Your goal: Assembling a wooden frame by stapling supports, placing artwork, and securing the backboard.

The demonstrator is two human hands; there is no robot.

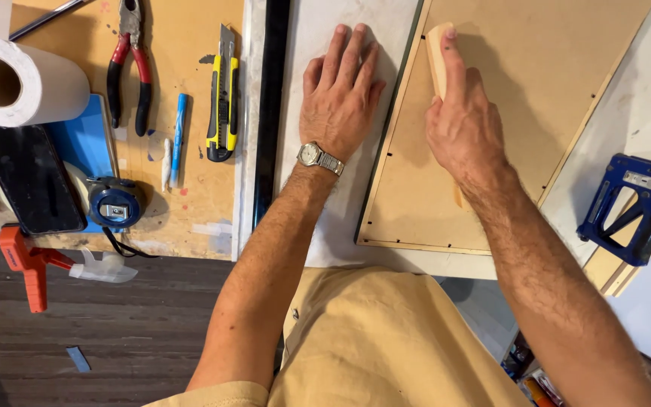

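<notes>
- A white worktop (325,226) fills the middle and right of the view. A framed backing board (491,113) lies flat on it, from the centre out toward 1 o'clock.
- A blue staple tool (631,207) rests at 3 o'clock, on pale board strips at the worktop's right edge.
- A brown fibreboard bench (190,203) adjoins at 10 o'clock, with a black strip (269,113) along the seam between them.
- On the bench lie a yellow-and-black utility knife (222,98), red-handled pliers (131,64), a blue pen (178,136), a blue tape measure (114,203), a white paper roll (20,79) and a black phone (28,177).
- An orange clamp (28,264) grips the bench's near edge at 8 o'clock.
- Dark plank floor (114,332) shows below.
</notes>
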